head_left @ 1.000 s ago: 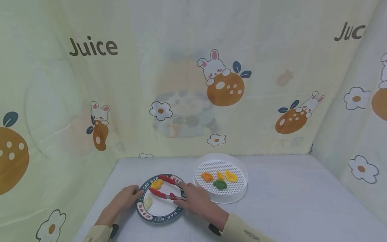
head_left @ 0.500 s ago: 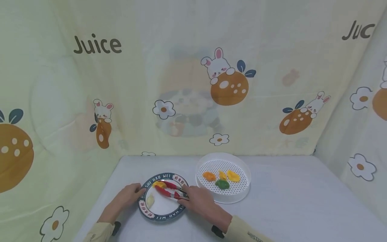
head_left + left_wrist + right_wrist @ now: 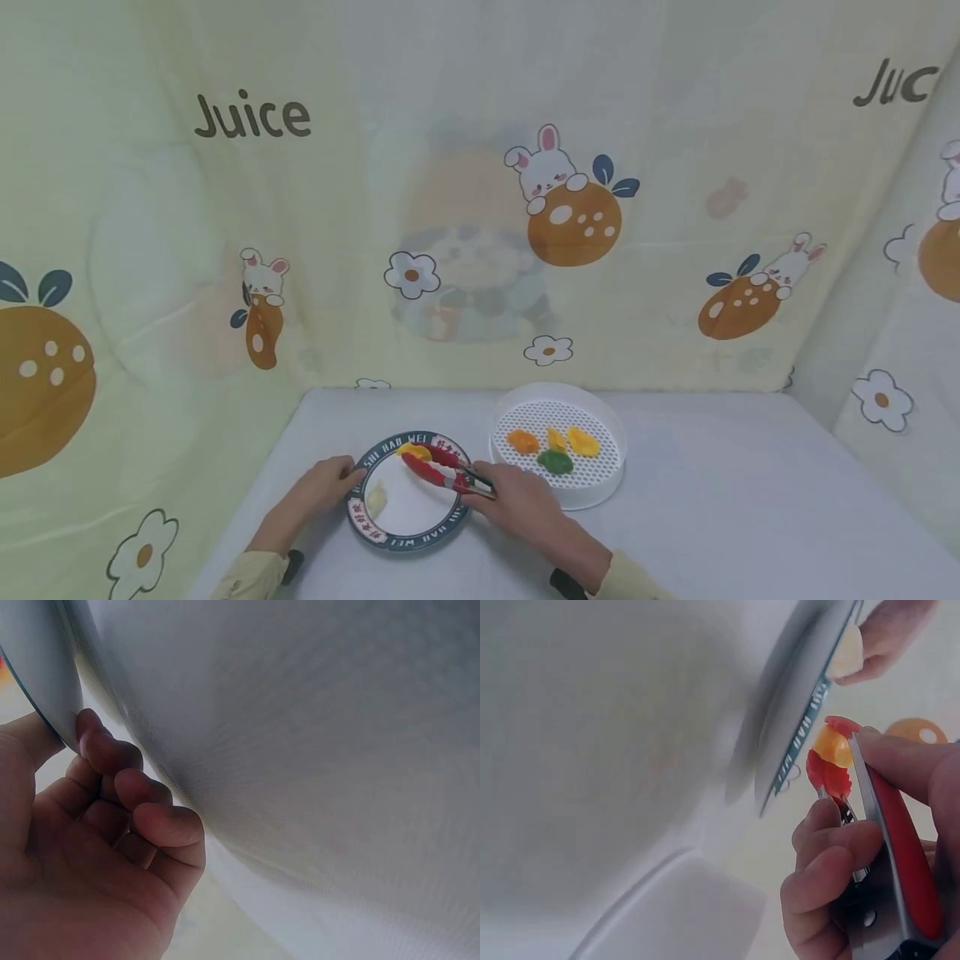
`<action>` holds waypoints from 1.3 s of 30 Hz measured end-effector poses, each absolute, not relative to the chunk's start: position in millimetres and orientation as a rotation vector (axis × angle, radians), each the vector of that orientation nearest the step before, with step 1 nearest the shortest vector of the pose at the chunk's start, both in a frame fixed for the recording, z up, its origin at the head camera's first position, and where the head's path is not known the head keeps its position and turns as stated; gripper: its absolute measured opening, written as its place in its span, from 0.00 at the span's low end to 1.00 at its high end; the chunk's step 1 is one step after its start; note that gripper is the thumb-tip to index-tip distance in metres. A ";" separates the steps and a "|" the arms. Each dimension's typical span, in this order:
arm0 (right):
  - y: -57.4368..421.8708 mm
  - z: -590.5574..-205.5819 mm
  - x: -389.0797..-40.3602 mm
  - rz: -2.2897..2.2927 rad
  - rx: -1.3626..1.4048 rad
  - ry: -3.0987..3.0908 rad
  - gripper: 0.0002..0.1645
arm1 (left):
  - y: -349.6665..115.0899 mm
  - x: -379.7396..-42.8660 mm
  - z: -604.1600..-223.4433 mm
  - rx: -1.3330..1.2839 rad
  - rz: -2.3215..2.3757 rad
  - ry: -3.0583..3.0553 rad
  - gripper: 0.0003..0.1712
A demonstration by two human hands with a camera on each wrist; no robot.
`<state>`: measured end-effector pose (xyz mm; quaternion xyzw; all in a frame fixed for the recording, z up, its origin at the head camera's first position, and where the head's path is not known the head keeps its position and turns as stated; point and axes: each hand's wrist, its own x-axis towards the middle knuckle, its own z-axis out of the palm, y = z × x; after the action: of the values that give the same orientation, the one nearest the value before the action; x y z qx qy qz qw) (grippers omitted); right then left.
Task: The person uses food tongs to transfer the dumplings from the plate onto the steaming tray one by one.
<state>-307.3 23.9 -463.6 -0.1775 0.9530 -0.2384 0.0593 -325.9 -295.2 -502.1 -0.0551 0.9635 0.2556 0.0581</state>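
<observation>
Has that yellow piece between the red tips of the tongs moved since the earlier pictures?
Yes: judged in the head view against the white perforated tray, the yellow piece has shifted slightly right, towards it.

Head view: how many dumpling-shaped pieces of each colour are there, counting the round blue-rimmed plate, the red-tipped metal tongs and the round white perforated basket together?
Yellow pieces: 3 (one between the tongs, two in the basket)
Orange piece: 1 (basket)
Green piece: 1 (basket)
Pale cream piece: 1 (on the plate)
Total: 6
</observation>
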 end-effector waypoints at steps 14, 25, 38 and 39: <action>71.5 -446.6 -299.7 -0.673 -0.519 3.031 0.36 | -295.4 -324.5 -502.1 -0.155 0.770 2.924 0.15; 99.6 -443.8 -302.7 -0.690 -0.330 3.041 0.35 | -293.3 -323.5 -499.6 -0.152 0.770 2.912 0.15; 136.6 -433.0 -314.5 -0.675 -0.297 3.053 0.40 | -294.7 -323.4 -501.2 -0.150 0.765 2.918 0.15; 139.8 -432.5 -316.9 -0.673 -0.299 3.053 0.42 | -294.8 -323.2 -501.1 -0.151 0.763 2.920 0.15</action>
<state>-316.9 139.8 -432.5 -0.0951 0.9721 -0.2142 0.0005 -323.2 -294.8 -501.1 -0.0500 0.9646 0.2519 0.0598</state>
